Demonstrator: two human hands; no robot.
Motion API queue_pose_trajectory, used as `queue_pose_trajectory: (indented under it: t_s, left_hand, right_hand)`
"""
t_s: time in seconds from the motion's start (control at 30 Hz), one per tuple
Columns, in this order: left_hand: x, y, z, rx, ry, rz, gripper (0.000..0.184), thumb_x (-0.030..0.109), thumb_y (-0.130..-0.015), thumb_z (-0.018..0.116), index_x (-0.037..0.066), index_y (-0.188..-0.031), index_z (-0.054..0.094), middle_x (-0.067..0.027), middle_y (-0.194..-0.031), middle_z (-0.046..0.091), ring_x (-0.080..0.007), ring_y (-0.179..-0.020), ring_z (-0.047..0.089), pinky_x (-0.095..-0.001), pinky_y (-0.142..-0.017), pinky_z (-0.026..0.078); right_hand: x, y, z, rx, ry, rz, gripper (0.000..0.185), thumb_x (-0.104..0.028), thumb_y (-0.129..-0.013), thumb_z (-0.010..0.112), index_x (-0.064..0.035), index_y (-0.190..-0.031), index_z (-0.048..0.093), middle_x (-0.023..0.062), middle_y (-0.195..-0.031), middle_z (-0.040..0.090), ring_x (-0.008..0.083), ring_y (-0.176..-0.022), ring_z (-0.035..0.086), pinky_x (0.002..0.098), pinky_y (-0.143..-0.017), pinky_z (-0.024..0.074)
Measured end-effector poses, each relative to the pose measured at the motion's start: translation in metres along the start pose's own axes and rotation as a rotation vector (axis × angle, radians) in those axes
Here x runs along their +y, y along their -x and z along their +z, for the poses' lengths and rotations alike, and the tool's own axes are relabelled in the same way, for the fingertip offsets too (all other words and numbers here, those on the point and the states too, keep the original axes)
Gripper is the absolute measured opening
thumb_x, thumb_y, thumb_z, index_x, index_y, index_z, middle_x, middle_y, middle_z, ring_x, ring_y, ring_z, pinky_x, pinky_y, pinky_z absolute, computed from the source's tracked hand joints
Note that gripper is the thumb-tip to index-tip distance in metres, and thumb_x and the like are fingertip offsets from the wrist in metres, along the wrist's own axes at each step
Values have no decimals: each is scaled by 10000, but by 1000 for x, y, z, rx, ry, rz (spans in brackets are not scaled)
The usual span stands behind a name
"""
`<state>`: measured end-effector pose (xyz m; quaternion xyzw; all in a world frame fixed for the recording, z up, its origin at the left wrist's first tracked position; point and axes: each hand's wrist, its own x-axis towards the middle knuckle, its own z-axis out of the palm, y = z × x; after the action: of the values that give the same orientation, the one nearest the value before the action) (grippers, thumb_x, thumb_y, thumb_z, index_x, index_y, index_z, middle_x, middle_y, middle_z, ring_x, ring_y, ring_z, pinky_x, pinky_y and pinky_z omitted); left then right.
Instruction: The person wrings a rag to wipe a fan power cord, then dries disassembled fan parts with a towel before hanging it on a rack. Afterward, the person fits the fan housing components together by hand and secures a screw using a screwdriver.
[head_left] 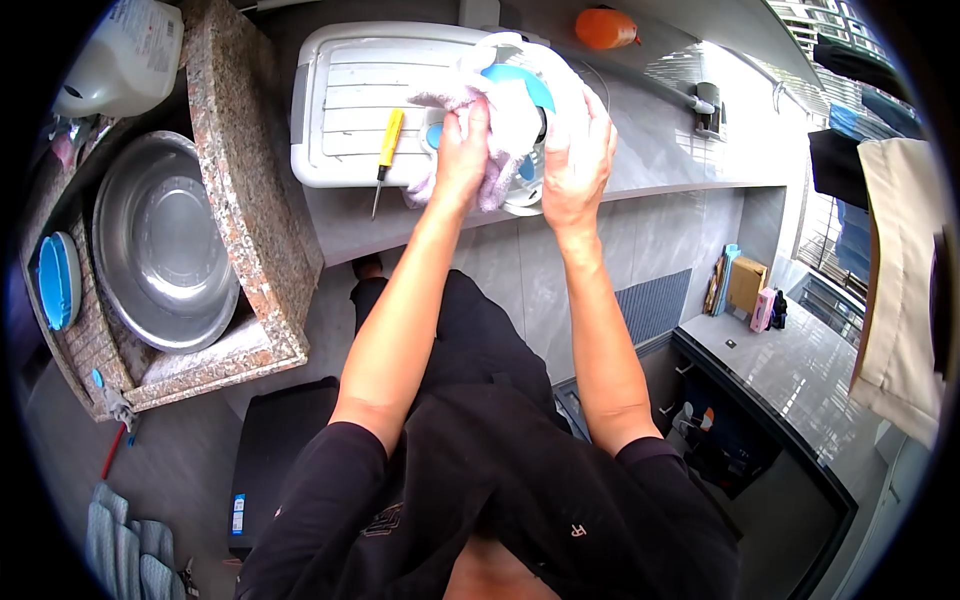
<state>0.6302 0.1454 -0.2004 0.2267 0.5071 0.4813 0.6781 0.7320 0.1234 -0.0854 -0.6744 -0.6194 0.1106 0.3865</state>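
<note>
My left hand [462, 155] is closed on a pale purple cloth [496, 185], pressing it against a white round device [545, 65] with blue parts, which looks like a small fan. From the right side, my right hand [578, 170] grips the device's rim, thumb toward the front and fingers along the outer edge. Glare washes out the device's middle, and my hands and the cloth cover part of it. Left of the cloth, a yellow-handled screwdriver [390, 140] lies with its shaft pointing toward me, partly over the edge of a white slatted plastic panel [345, 85].
An orange bottle [606, 29] lies on the grey ledge [655, 150] at the back. To the left, a granite-edged sink [255, 200] holds a metal basin [165, 250], with a white jug [125, 60] behind. Clothes [900, 260] hang at the right.
</note>
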Motion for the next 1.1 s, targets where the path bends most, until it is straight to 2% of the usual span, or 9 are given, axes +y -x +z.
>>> queue_pose_trajectory:
  t_s: [0.1, 0.2, 0.3, 0.4, 0.5, 0.57, 0.63, 0.9, 1.1]
  left_hand:
    - [-6, -13, -13, -153, 129, -98, 650, 517, -1039, 519, -63, -1331, 533, -152, -1267, 646, -241, -1116, 648, -348, -945, 508]
    - [-10, -15, -52, -82, -608, -104, 626, 492, -1058, 470, -51, -1366, 520, -155, -1316, 629, -276, -1147, 652, -372, -944, 531]
    - [12, 15, -54, 339, 485, -47, 585, 456, -1082, 398, -9, -1428, 484, -173, -1368, 596, -269, -1212, 632, -431, -959, 560]
    - [21, 14, -65, 448, 664, -59, 554, 410, -1082, 386, -20, -1417, 485, -180, -1376, 596, -285, -1271, 605, -452, -1027, 535]
    - [5, -4, -59, 304, 522, 46, 529, 394, -1083, 403, -20, -1393, 509, -164, -1346, 612, -277, -1244, 615, -425, -1039, 517]
    - [-13, -11, -53, 177, -100, 81, 435, 336, -1060, 489, -34, -1249, 619, -182, -1279, 626, -299, -1121, 639, -394, -1011, 478]
    - [-22, -10, -47, 27, -685, 613, 364, 267, -1008, 568, -27, -1209, 642, -232, -1264, 605, -351, -1135, 622, -414, -1017, 459]
    - [19, 33, -55, -340, -1187, 344, 350, 147, -860, 599, 45, -1186, 679, -255, -1184, 632, -419, -1110, 618, -503, -909, 536]
    - [13, 56, -52, -352, -1111, 565, 310, 88, -821, 621, 52, -1118, 702, -218, -1140, 657, -401, -1086, 622, -491, -893, 552]
  right_hand:
    - [-4, 0, -1, 3, 32, -14, 564, -387, -1030, 570, 39, -1396, 511, 226, -1382, 562, 368, -1319, 493, 442, -1127, 363]
    - [-5, 0, 0, -1, 24, -4, 561, -386, -1031, 571, 38, -1393, 513, 226, -1379, 564, 369, -1321, 495, 441, -1124, 367]
    - [-4, 0, -4, 0, 4, 14, 551, -385, -1036, 564, 34, -1390, 518, 226, -1375, 568, 367, -1314, 505, 439, -1119, 376]
    - [0, 1, -2, 16, -36, 25, 543, -385, -1042, 554, 32, -1386, 521, 227, -1370, 572, 363, -1303, 519, 436, -1112, 385]
    - [3, 2, -1, 26, -54, 30, 540, -386, -1044, 550, 32, -1385, 522, 228, -1367, 575, 359, -1298, 527, 434, -1109, 390]
    - [2, 2, -1, 24, -51, 30, 542, -388, -1043, 551, 32, -1384, 522, 228, -1366, 576, 359, -1296, 528, 435, -1108, 391]
    - [0, 1, -2, 18, -45, 28, 544, -390, -1042, 553, 31, -1385, 523, 229, -1365, 576, 361, -1294, 529, 438, -1108, 391]
    - [-4, 2, 2, 57, -24, 28, 557, -395, -1029, 573, 36, -1379, 529, 244, -1351, 579, 379, -1283, 531, 451, -1103, 394]
    - [-2, 6, 4, 81, -5, 0, 550, -383, -1027, 572, 46, -1369, 533, 248, -1342, 585, 387, -1281, 528, 453, -1097, 398]
